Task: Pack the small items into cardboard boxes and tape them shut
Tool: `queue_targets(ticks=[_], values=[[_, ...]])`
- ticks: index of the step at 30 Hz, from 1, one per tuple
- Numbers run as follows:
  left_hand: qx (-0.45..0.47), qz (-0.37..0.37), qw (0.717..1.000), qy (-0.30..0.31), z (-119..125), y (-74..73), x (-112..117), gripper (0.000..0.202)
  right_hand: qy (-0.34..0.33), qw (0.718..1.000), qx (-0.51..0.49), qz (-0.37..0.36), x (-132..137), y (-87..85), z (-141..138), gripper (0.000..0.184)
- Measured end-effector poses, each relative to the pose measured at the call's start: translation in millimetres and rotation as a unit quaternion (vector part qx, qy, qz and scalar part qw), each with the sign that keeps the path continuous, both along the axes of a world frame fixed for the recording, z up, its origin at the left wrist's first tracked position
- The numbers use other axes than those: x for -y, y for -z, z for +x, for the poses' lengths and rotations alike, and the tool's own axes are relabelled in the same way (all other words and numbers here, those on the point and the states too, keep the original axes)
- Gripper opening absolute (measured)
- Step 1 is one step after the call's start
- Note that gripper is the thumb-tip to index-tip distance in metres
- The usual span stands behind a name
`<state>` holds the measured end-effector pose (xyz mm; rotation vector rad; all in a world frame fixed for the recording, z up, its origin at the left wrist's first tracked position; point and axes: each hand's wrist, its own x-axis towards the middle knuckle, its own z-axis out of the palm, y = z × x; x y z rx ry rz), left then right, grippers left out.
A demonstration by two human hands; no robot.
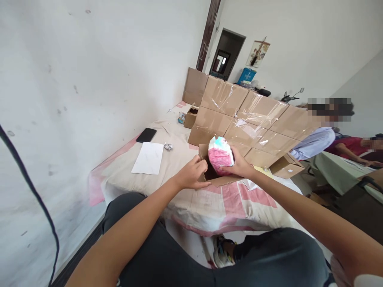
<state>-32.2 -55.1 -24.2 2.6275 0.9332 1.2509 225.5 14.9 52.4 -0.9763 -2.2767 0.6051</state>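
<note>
Black cable [28,175]: curves down the far left of the frame; I judge it no hindrance to either hand.
Dark flat device [146,135], white sheet [148,158]: left of centre, lying on the pale cloth [185,199], the two close together.
Crumpled foil [168,146]: just right of the sheet; a leftward slide of the box could push into it.
Small carton [190,121]: further back, upper centre, beside a small packet [181,117].
Left hand [194,172]: centre of the frame, fingers curled at the box's left edge; I cannot tell whether they pinch the cardboard. A loose hold could let the box twist.
Pink-and-white bundle [220,158]: centre, in the mouth of the box, its top above the rim, its lower part hidden from me. Its bulk could catch a flap or scrape the sides if it tilts.
Open box [224,181]: around the bundle; soft cardboard, I judge, liable to buckle under pressure.
Right hand [239,163]: gripping the bundle's right side; one-sided pressure could make it roll or slip.
Taped cardboard screen [221,95]: behind the box, limiting reach forward.
Brown carton [287,165]: right of centre, bounding rightward movement.
Co-worker's pale sleeve [314,141]: right, beyond the screen, well apart from both hands.
</note>
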Motion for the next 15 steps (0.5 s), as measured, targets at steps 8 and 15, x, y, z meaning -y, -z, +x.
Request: queue_targets(ticks=[8, 15], values=[[0.098, -0.011, 0.995, -0.014, -3, 9.5, -9, 0.040, -0.065, 0.992, 0.057, -0.096, -22, -4.8, -14, 0.097], [0.136, -0.033, 0.990, -0.035, -13, 14.5, -9, 0.044, -0.090, 0.969, 0.221, -0.062, -28, -3.2, -33, 0.089]])
